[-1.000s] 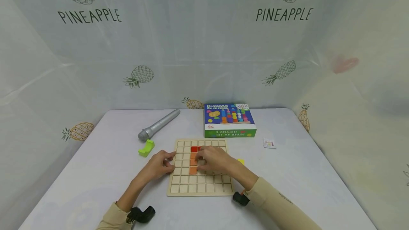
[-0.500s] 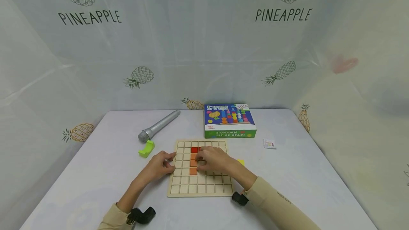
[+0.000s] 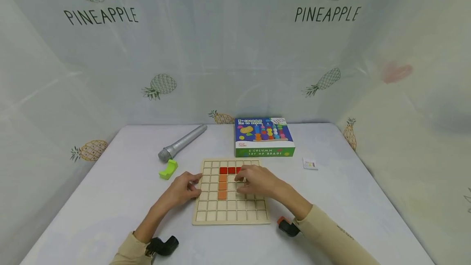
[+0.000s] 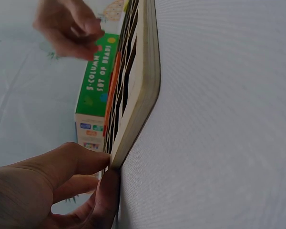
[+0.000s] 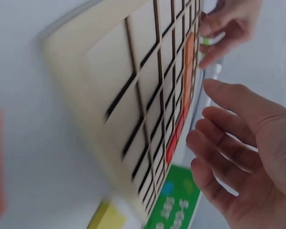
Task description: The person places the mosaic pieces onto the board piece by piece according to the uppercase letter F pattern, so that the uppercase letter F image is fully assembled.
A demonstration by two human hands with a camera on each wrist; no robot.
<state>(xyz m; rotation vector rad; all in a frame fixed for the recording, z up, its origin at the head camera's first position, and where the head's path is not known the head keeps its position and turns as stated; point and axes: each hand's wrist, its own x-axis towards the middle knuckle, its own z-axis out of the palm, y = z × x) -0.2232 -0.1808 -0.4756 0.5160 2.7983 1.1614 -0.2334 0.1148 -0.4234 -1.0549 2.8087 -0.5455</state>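
Observation:
A wooden grid board (image 3: pixel 206 220) lies on the table in the head view. On it, red square tiles (image 3: pixel 231 170) form a short row, its right end partly covered by my right hand. Below the row's left end, orange square tiles (image 3: pixel 222 195) run down in a column. My left hand (image 3: pixel 181 189) holds the board's left edge, thumb and fingertips on the rim in the left wrist view. My right hand (image 3: pixel 257 181) hovers over the board's right half by the red row. In the right wrist view its fingers (image 5: pixel 217 138) are loosely bent with nothing between them.
A blue and green bead-set box (image 3: pixel 265 137) stands behind the board. Left of it are a silver microphone (image 3: pixel 182 143) and a light green block (image 3: pixel 168 169). A small printed card (image 3: pixel 310 164) lies at right. A yellow piece (image 5: pixel 107 217) lies beside the board.
My right hand has moved right along the board, exposing more of the red row. The yellow piece is now behind the right arm in the head view. My left hand stays at the edge.

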